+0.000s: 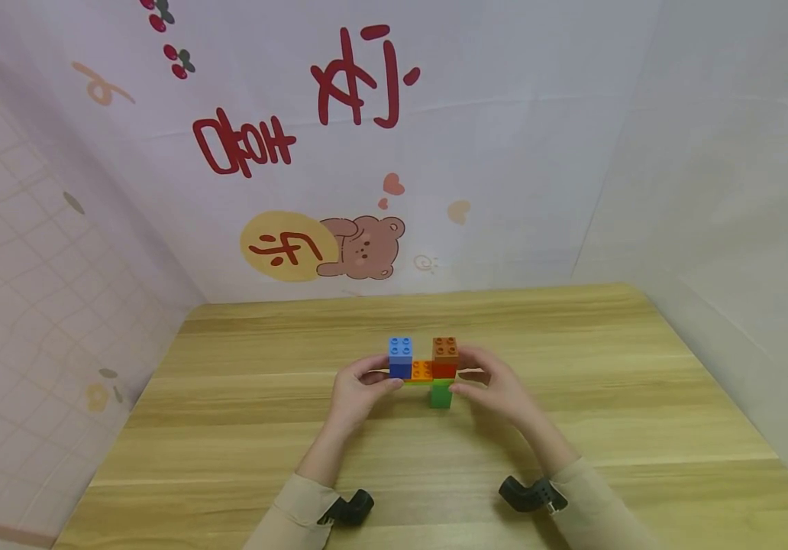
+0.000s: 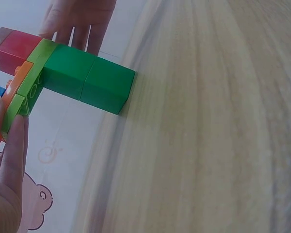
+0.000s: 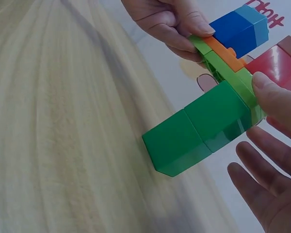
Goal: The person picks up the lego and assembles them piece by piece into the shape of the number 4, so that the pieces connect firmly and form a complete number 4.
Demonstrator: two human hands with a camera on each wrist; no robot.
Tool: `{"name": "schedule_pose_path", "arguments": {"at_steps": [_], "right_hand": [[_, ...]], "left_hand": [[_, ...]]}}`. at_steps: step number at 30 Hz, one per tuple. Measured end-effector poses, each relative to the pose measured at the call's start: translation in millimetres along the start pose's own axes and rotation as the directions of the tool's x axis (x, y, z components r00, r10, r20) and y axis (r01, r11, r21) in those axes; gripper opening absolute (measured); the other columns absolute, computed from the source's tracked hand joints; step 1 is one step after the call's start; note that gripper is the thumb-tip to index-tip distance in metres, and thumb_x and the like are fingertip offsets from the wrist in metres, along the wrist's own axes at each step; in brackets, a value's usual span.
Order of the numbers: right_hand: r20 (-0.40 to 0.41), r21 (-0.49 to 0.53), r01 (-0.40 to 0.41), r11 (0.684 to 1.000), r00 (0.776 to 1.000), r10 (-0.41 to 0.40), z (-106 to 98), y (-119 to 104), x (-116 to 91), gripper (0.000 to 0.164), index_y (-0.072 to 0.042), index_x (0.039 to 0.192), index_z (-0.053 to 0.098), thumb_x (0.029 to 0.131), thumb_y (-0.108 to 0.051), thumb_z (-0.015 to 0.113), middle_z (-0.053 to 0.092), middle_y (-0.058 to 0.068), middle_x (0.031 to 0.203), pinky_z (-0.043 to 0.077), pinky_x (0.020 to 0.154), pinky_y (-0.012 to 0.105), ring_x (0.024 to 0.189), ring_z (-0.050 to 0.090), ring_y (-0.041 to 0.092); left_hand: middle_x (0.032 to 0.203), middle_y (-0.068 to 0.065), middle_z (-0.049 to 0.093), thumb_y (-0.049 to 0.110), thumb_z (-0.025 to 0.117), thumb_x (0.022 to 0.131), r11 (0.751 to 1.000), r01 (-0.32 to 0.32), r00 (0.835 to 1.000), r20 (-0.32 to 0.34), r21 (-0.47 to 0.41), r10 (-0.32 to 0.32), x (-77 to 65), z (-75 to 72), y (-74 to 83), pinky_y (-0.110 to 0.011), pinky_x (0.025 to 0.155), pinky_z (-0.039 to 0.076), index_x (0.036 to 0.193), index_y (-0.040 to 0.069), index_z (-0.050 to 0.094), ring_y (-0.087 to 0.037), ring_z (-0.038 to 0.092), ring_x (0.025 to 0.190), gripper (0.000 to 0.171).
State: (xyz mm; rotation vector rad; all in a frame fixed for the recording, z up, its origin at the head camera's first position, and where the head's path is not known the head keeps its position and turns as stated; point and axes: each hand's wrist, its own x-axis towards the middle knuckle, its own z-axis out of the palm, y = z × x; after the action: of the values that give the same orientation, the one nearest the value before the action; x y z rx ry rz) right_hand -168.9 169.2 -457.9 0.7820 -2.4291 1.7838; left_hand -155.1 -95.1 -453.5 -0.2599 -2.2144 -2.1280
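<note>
A toy building-brick structure (image 1: 422, 370) stands over the middle of the table between my two hands. Two green bricks (image 3: 196, 128) form its single leg, under a light green plate (image 3: 240, 80). Above that plate lies an orange plate (image 3: 224, 54). A light blue and a dark blue brick (image 3: 235, 34) are stacked at the left end; a brown brick (image 1: 445, 348) tops a red brick (image 2: 18, 51) at the right. My left hand (image 1: 356, 393) pinches the plates' left end. My right hand (image 1: 500, 388) holds the right side between thumb and index finger, its other fingers spread.
The wood-grain table (image 1: 263, 428) stretches around the structure. White cloth (image 1: 504, 153) printed with red characters and a bear hangs behind and along the sides. Each wrist carries a black camera mount (image 1: 353, 507).
</note>
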Motion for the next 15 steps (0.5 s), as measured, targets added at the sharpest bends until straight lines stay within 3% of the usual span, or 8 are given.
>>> {"name": "schedule_pose_path", "arguments": {"at_steps": [8,15], "right_hand": [[-0.004,0.050,-0.047,0.998,0.999,0.047,5.2,4.0,0.0,0.046,0.002,0.131,0.057,0.089,-0.006,0.073,0.063,0.019,0.122,0.053,0.093,0.042,0.113,0.060,0.035],[-0.039,0.038,-0.002,0.999,0.999,0.004,9.3,8.3,0.0,0.040,0.003,0.128,0.059,0.091,-0.002,0.070,0.064,0.018,0.119,0.054,0.091,0.036,0.110,0.062,0.028]], "left_hand": [[0.110,-0.021,0.069,-0.007,0.079,0.078,1.000,0.014,1.000,-0.013,-0.015,-0.014,0.6,2.0,2.3,-0.027,0.074,0.058,0.117,-0.007,0.069,-0.032,0.069,0.092,0.039],[0.109,-0.020,0.070,-0.007,0.080,0.078,1.000,0.030,0.999,-0.023,-0.002,-0.030,1.2,2.2,2.4,-0.027,0.073,0.058,0.115,-0.007,0.070,-0.031,0.069,0.091,0.039]]}}
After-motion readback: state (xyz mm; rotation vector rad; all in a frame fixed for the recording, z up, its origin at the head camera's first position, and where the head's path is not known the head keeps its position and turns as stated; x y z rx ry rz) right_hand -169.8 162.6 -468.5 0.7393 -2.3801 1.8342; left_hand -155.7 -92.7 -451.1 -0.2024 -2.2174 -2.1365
